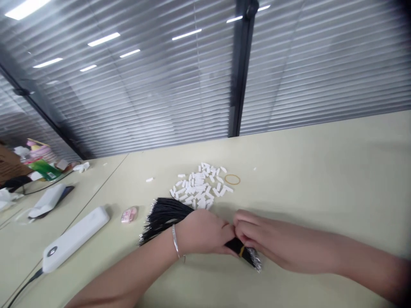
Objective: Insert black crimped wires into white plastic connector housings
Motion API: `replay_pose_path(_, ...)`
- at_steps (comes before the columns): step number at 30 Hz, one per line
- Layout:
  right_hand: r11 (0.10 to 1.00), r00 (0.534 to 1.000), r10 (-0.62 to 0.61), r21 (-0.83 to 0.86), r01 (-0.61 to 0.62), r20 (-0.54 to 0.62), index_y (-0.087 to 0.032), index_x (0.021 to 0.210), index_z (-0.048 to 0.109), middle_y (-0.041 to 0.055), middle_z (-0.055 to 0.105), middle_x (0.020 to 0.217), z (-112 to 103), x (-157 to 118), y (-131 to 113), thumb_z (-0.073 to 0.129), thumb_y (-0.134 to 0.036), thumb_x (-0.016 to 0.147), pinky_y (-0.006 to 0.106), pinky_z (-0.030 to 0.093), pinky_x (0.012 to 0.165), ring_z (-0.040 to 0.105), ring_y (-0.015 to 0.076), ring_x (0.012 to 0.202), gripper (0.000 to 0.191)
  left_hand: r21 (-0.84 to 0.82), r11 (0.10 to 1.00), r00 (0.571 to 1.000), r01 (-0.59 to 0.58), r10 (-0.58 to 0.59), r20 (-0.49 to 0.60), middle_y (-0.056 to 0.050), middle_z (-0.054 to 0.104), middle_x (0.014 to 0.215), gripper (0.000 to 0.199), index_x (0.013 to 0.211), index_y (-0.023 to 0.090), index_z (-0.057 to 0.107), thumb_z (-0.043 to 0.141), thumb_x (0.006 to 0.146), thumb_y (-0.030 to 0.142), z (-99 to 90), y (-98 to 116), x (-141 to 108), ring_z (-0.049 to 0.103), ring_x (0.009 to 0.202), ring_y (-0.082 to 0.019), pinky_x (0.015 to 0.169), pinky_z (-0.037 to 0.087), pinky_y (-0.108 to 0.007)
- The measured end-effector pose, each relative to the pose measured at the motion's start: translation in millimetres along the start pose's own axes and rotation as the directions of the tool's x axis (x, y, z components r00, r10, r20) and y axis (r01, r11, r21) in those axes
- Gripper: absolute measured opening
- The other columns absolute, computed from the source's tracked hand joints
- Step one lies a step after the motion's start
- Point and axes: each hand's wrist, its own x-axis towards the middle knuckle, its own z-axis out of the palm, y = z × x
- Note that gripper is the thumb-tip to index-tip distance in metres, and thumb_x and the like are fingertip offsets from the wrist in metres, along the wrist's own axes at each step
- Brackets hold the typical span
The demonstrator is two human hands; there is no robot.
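A thick bundle of thin black wires (168, 209) with silvery tips lies slantwise over the table. My left hand (205, 233) is wrapped round its middle, and the wires fan out on the left. At the right end, a yellow rubber band (241, 251) circles the bundle just short of the bright metal tips (255, 260). My right hand (252, 229) is closed with curled fingers at the bundle's upper side, close to that band. What its fingertips pinch is hidden. Beyond the hands, a heap of small white plastic pieces (199, 186) touches or nearly touches the wires.
A loose yellow rubber band (232, 179) lies right of the heap. To the left are a small pink item (129, 215), a white power bank (76, 239) with a black cable, and another white device (48, 200). Blinds behind glass (144, 85) rise along the table's back edge.
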Motion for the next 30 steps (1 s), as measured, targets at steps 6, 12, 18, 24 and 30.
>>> replay_pose_path(6,0.998,1.000,-0.008,-0.056,0.008,0.001,-0.018,0.091,0.050,0.0092,0.054,0.101,10,0,14,0.024,-0.019,0.099,0.031,0.044,0.073,0.051,0.0176,0.084,0.027,0.005,1.000,0.999,0.024,-0.024,0.037,-0.003,0.072,0.084,0.047,0.098,0.015,0.064,0.048,0.096,0.059,2.1,1,4,0.070,0.072,-0.021,0.040,0.034,-0.030)
replay_pose_path(12,0.999,0.999,0.021,-0.041,-0.023,-0.048,-0.017,0.096,0.056,0.0110,0.057,0.107,22,1,23,0.026,-0.020,0.096,0.036,0.046,0.084,0.055,0.0216,0.096,0.031,-0.011,1.000,0.997,0.017,-0.016,0.076,-0.002,0.072,0.085,0.048,0.101,0.016,0.064,0.048,0.096,0.061,-0.2,0,5,0.070,0.072,-0.021,0.037,0.028,-0.031)
replay_pose_path(18,0.999,0.993,0.045,0.023,-0.043,-0.110,-0.019,0.101,0.057,0.0080,0.062,0.102,22,0,18,0.026,-0.026,0.096,0.032,0.046,0.082,0.058,0.0195,0.093,0.033,-0.022,1.000,0.998,0.012,-0.010,0.062,-0.003,0.071,0.082,0.046,0.102,0.015,0.064,0.051,0.095,0.059,-2.2,-2,5,0.069,0.066,-0.021,0.036,0.026,-0.030)
replay_pose_path(24,0.998,0.986,0.060,0.038,-0.054,-0.157,-0.019,0.081,0.050,0.0062,0.060,0.085,10,2,20,0.030,-0.032,0.097,0.029,0.043,0.067,0.054,0.0176,0.077,0.029,-0.057,0.998,0.999,0.003,-0.001,0.040,-0.003,0.071,0.083,0.041,0.097,0.015,0.065,0.055,0.095,0.055,-1.6,-2,4,0.068,0.070,-0.019,0.042,0.038,-0.027)
replay_pose_path(30,0.997,0.997,-0.004,0.074,0.010,-0.078,-0.022,0.091,0.059,0.0045,0.062,0.096,0,5,19,0.033,-0.046,0.102,0.026,0.045,0.074,0.058,0.0155,0.088,0.037,-0.047,0.999,0.998,0.020,-0.017,0.062,-0.004,0.071,0.083,0.043,0.104,0.016,0.064,0.052,0.096,0.057,-2.7,-1,4,0.069,0.073,-0.020,0.041,0.036,-0.029)
